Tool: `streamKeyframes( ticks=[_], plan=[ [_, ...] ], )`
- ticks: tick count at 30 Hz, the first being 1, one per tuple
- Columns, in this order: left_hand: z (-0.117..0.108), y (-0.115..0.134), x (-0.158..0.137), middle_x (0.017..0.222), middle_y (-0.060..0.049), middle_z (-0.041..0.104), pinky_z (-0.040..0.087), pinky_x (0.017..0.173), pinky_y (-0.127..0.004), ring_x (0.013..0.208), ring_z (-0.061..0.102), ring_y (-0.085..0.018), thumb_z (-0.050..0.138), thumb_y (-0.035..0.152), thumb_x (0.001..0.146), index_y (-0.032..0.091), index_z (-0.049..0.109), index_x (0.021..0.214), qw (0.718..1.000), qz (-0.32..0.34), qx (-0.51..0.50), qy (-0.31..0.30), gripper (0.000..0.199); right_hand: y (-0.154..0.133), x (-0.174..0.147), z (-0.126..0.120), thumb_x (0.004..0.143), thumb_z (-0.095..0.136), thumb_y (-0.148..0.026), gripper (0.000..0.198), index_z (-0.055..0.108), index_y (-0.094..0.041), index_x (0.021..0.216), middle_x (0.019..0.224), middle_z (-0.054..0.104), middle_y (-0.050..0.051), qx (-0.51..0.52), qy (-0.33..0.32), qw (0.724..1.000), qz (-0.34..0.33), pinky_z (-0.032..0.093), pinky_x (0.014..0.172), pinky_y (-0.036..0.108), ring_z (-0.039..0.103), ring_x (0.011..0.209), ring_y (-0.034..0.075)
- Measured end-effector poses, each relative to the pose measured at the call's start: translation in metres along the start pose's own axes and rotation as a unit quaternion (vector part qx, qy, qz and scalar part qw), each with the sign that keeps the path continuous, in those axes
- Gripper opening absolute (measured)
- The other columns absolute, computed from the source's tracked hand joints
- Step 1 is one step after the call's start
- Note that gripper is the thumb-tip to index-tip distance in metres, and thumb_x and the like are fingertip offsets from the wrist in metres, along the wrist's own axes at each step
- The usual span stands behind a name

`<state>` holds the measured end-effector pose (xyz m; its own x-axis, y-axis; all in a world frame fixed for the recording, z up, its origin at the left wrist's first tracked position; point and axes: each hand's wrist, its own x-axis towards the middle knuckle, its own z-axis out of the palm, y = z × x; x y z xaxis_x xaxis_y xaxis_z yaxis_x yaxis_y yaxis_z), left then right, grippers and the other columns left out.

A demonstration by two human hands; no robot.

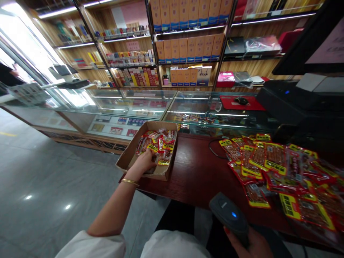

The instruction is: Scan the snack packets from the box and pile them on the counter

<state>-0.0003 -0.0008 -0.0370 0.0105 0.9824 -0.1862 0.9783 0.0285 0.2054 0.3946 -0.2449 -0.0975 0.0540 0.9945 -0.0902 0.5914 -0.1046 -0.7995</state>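
Note:
My left hand (146,162), with a gold bracelet (130,182) at the wrist, reaches into an open cardboard box (172,167) at the table's left end. Its fingers are curled down onto a snack packet at the front of the box; the fingertips are partly hidden. Behind them lie more red and yellow snack packets (164,146). Low at the right, my right hand (248,243) is wrapped round the handle of a dark barcode scanner (228,213) with a blue light lit. The scanner's head points up and left.
A big heap of snack packets (275,157) covers the right of the dark red table (193,168). Behind stand glass counters (129,104) and a mouse (241,100) on a red mat. A monitor (319,43) juts in at the upper right. Shelves of boxes line the wall.

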Motion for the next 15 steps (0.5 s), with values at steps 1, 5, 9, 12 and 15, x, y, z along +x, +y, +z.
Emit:
streamKeyframes(
  ticks=[1,5,9,12,15],
  plan=[
    [-0.001,-0.001,0.0,0.114,-0.022,0.071,0.048,0.086,-0.036,0.109,0.068,-0.037,0.079,0.02,0.069,0.014,0.062,0.11,1.0,-0.008,0.003,-0.001,0.045,0.0,0.0,-0.001,0.084,0.066,-0.054,0.041,0.083,-0.021,0.102,0.101,0.084,0.01,-0.001,0.001,1.0,0.003,0.062,0.085,0.03,0.08,0.097,0.032],
    [-0.011,-0.005,-0.003,0.099,-0.014,0.074,0.047,0.086,-0.034,0.103,0.068,-0.032,0.07,0.019,0.072,0.019,0.069,0.089,1.0,0.002,-0.006,0.01,0.017,0.003,-0.002,-0.002,0.084,0.064,-0.055,0.043,0.083,-0.021,0.103,0.101,0.084,0.01,-0.005,0.006,1.0,0.01,0.063,0.084,0.03,0.08,0.098,0.032],
    [-0.025,0.006,-0.019,0.079,-0.004,0.068,0.046,0.07,-0.028,0.079,0.064,-0.022,0.064,0.025,0.074,0.02,0.065,0.091,0.968,-0.032,-0.233,0.084,0.018,0.006,-0.003,-0.004,0.084,0.064,-0.056,0.045,0.083,-0.02,0.105,0.102,0.084,0.01,-0.011,0.011,1.0,0.013,0.063,0.084,0.029,0.08,0.097,0.031],
    [-0.035,0.036,-0.038,0.073,0.002,0.059,0.043,0.057,-0.023,0.063,0.055,-0.014,0.062,0.031,0.075,0.018,0.061,0.098,0.838,-0.042,-0.541,0.058,0.027,0.004,-0.002,-0.005,0.084,0.064,-0.054,0.042,0.083,-0.021,0.102,0.1,0.084,0.01,-0.013,0.017,1.0,0.014,0.064,0.082,0.03,0.081,0.093,0.031],
    [-0.039,0.072,-0.055,0.071,0.003,0.054,0.04,0.05,-0.02,0.057,0.05,-0.011,0.067,0.051,0.078,0.017,0.059,0.101,0.664,-0.014,-0.741,-0.099,0.042,-0.002,-0.001,-0.006,0.085,0.063,-0.052,0.041,0.083,-0.02,0.103,0.099,0.084,0.01,-0.016,0.016,1.0,0.007,0.064,0.081,0.03,0.081,0.09,0.03]
  ],
)
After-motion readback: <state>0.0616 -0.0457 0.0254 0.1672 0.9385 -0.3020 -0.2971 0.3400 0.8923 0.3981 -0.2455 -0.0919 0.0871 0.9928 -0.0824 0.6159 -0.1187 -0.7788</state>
